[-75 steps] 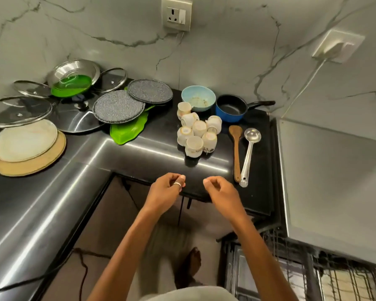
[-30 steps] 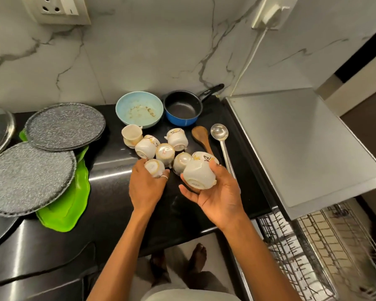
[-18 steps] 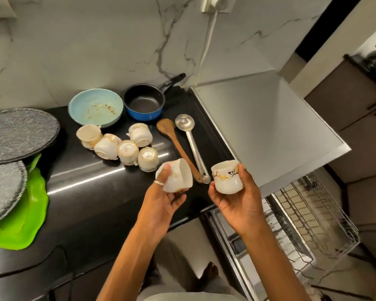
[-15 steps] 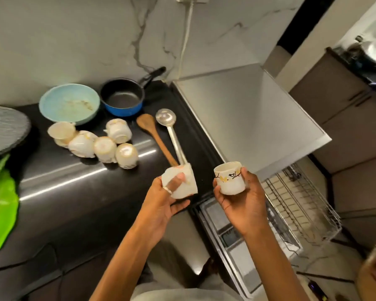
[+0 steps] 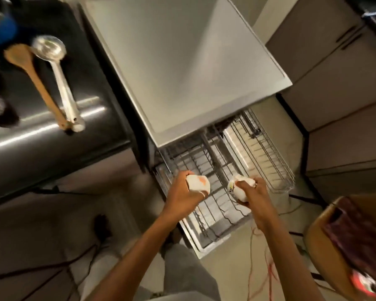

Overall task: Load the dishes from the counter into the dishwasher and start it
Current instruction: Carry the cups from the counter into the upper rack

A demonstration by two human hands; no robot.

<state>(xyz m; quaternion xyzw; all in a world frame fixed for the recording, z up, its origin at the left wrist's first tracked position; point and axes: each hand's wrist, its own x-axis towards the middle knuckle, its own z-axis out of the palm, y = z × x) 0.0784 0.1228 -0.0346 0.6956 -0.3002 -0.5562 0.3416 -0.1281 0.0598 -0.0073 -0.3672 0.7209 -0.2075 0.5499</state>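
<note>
While hovering over pulled-out dishwasher rack point(image 5: 204, 157), left hand point(image 5: 182, 197) has fingers curled round white cup point(image 5: 198, 183), right hand point(image 5: 255, 193) fingers clamped on second cup point(image 5: 237, 190). On counter point(image 5: 41, 148): ladle point(image 5: 60, 83), wooden spoon point(image 5: 34, 74).

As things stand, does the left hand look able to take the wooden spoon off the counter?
Probably not yet: the left hand grips a cup down over the dishwasher rack. The wooden spoon lies uncovered on the counter beside the ladle, so only the full hand is in the way.

Ring point(image 5: 201, 194) on L hand point(image 5: 182, 197) finger — arms bare, grey trousers point(image 5: 182, 276), pale top point(image 5: 178, 298).
</note>
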